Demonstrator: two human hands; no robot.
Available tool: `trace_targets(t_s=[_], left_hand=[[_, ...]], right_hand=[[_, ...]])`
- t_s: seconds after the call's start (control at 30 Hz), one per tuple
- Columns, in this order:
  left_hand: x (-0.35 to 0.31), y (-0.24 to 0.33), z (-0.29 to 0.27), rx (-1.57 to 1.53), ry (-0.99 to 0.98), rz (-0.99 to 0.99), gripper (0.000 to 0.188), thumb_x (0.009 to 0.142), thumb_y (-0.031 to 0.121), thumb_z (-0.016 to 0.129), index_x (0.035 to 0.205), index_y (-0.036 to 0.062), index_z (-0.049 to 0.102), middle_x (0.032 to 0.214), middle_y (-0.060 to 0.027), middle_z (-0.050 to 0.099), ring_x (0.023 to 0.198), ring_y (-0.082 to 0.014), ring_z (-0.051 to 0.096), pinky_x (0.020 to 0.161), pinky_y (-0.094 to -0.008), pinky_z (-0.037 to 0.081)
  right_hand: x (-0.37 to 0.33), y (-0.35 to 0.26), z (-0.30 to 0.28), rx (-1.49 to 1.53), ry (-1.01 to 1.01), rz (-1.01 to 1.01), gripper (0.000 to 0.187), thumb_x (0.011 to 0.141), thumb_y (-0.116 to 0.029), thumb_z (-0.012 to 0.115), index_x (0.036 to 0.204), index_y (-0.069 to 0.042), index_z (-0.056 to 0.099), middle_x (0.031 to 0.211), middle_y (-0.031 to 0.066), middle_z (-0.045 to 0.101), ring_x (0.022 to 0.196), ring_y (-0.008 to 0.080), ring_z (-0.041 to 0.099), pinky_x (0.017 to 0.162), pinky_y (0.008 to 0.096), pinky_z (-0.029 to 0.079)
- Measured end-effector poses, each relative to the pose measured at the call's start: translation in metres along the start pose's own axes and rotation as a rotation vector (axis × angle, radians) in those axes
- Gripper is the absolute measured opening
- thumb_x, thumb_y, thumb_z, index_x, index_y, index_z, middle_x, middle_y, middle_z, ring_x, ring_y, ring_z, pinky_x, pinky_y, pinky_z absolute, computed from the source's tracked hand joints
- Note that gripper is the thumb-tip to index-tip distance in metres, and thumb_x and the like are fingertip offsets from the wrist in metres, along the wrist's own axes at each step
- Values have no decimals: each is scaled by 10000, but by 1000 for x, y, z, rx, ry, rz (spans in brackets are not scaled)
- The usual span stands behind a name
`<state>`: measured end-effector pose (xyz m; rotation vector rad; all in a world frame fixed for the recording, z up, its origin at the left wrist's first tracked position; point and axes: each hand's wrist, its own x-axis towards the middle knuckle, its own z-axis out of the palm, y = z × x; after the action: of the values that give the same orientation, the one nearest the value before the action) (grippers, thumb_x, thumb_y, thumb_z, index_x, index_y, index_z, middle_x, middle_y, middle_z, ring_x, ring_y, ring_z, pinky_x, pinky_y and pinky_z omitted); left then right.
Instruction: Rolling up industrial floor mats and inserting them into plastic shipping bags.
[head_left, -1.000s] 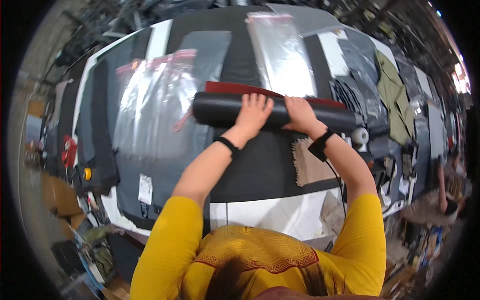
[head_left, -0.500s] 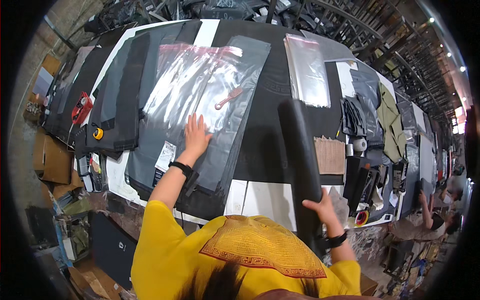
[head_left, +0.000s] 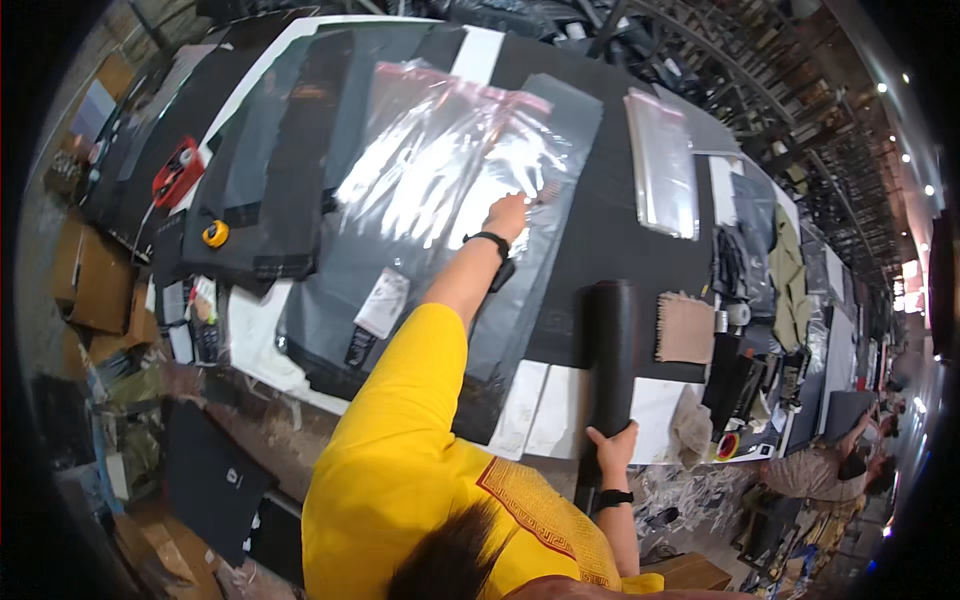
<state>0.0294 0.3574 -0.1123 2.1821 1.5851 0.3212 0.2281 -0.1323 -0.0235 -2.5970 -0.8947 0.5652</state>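
Observation:
My left hand (head_left: 508,216) reaches to the far right part of clear plastic bags (head_left: 430,150) lying over dark sheets. Its fingers are closed around the handle end of a small reddish-brown brush (head_left: 547,193), whose head shows just beyond them; glare blurs it. A long black roll (head_left: 607,350) stands at my right side, tilted over the table edge. My right hand (head_left: 613,445) grips its lower part, thumb across the near side. A white paper label (head_left: 382,303) lies on the plastic, left of my left forearm.
At left are a red tape dispenser (head_left: 178,172) and a yellow tape measure (head_left: 215,233). Another stack of clear bags (head_left: 665,165) lies at the far right, with a tan woven mat (head_left: 684,327) nearer. Tools and folded cloth crowd the right end. A person (head_left: 825,470) works farther right.
My left hand has moved right and forward from lying flat on the plastic to closing on the brush handle. My right hand still holds the roll, which has tipped lower. The view has shifted.

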Motion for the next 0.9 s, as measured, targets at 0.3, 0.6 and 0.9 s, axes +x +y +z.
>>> trace_targets(t_s=[0.3,0.6,0.9], left_hand=[[-71,-89,-83,-872,-302,-150,180,937,164,608,899,-6,653,730,-98,679,638,-170,657,569,-304,515],[-60,-111,-101,-1391,57,153,170,867,85,592,998,9,667,820,-30,680,695,-109,601,638,-260,469],[-103,-309,-225,196,521,-569,415,938,317,614,1222,15,622,1113,-166,694,1063,-360,637,931,-509,496]], right_hand=[[10,-8,-5,-88,40,17,780,598,-254,923,1176,59,503,1143,277,622,1068,460,602,934,476,483],[-1,-3,6,-114,71,5,809,612,-271,916,1221,61,500,1162,268,614,1096,445,597,946,467,480],[8,12,7,-49,-10,52,919,615,-269,932,1317,86,456,1235,268,589,1172,419,569,1008,443,452]])
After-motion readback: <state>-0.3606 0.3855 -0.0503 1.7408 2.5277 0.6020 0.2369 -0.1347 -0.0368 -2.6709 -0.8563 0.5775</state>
